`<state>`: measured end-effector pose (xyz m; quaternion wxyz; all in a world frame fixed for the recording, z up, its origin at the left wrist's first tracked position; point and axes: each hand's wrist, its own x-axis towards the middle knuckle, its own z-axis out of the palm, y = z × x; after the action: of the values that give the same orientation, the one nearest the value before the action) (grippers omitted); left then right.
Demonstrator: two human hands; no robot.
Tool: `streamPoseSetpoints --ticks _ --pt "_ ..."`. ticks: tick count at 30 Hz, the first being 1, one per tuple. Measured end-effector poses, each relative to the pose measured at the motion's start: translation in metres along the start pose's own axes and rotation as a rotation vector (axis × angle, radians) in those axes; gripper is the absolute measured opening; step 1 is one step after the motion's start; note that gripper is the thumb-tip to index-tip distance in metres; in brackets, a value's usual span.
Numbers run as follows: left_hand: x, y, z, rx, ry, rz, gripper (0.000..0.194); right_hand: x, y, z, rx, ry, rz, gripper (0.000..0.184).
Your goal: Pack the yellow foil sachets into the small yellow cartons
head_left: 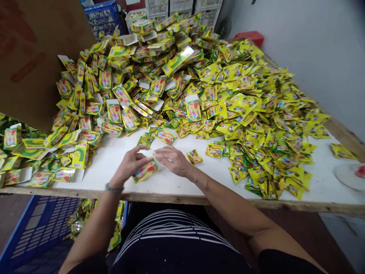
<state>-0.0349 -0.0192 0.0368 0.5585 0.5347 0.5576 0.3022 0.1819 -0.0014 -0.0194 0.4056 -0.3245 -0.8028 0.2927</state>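
My left hand (pixel 129 166) is closed round a small yellow-and-green printed carton (pixel 146 170), which is blurred and tilted just above the white table. At the carton's white end flap, the fingers of my right hand (pixel 173 160) are pressed together; the fingertips are partly hidden. Just beyond my hands lie a flat yellow packet (pixel 164 136) and a green packet (pixel 145 139). A single small yellow sachet (pixel 194 156) rests to the right of my right hand.
Open cartons (pixel 114 111) are heaped at the left and back, beside a big cardboard box (pixel 37 57). Yellow sachets (pixel 251 102) form a large pile on the right. Below the wooden table edge (pixel 176 198) stands a blue crate (pixel 37 224) holding packets. White crates (pixel 181 5) stand behind.
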Motion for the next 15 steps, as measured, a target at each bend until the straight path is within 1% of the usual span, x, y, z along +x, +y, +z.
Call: streamPoseSetpoints --ticks 1,2,4,5,6,7,8,9,10,11,12,13,14,15 --pt "-0.017 0.004 -0.022 0.181 -0.07 -0.042 0.046 0.0 0.0 -0.005 -0.032 0.001 0.057 0.027" --pt "-0.035 0.008 -0.046 0.35 -0.129 -0.099 0.042 0.001 0.002 -0.012 -0.083 0.031 0.147 0.024" --pt "-0.07 0.014 -0.094 0.608 -0.206 -0.241 0.037 0.003 0.006 -0.034 -0.235 0.154 0.39 0.02" --pt "-0.085 0.016 -0.114 0.718 -0.199 -0.308 0.038 0.003 0.009 -0.047 -0.306 0.21 0.483 0.023" --pt "-0.095 0.016 -0.13 0.828 -0.154 -0.346 0.04 0.004 0.012 -0.06 -0.371 0.247 0.56 0.026" --pt "-0.102 0.016 -0.14 0.936 -0.069 -0.342 0.041 0.003 0.015 -0.072 -0.485 0.232 0.683 0.029" --pt "-0.103 0.016 -0.144 1.03 0.033 -0.297 0.043 0.002 0.017 -0.082 -0.576 0.167 0.785 0.032" --pt "-0.1 0.015 -0.141 1.102 0.132 -0.215 0.045 0.001 0.018 -0.09 -0.636 0.064 0.857 0.035" --pt "-0.091 0.015 -0.133 1.148 0.215 -0.107 0.046 0.0 0.019 -0.094 -0.679 -0.056 0.901 0.037" --pt "-0.078 0.015 -0.12 1.163 0.265 0.016 0.048 -0.002 0.019 -0.097 -0.703 -0.176 0.911 0.037" --pt "-0.062 0.016 -0.103 1.151 0.28 0.137 0.05 -0.003 0.018 -0.097 -0.72 -0.282 0.899 0.037" --pt "-0.042 0.018 -0.085 1.139 0.276 0.228 0.05 -0.004 0.017 -0.095 -0.736 -0.367 0.876 0.038" --pt "-0.02 0.02 -0.066 1.139 0.276 0.304 0.049 -0.005 0.016 -0.093 -0.748 -0.431 0.846 0.039" --pt "0.003 0.023 -0.048 1.149 0.25 0.362 0.048 -0.006 0.015 -0.09 -0.752 -0.479 0.82 0.04"
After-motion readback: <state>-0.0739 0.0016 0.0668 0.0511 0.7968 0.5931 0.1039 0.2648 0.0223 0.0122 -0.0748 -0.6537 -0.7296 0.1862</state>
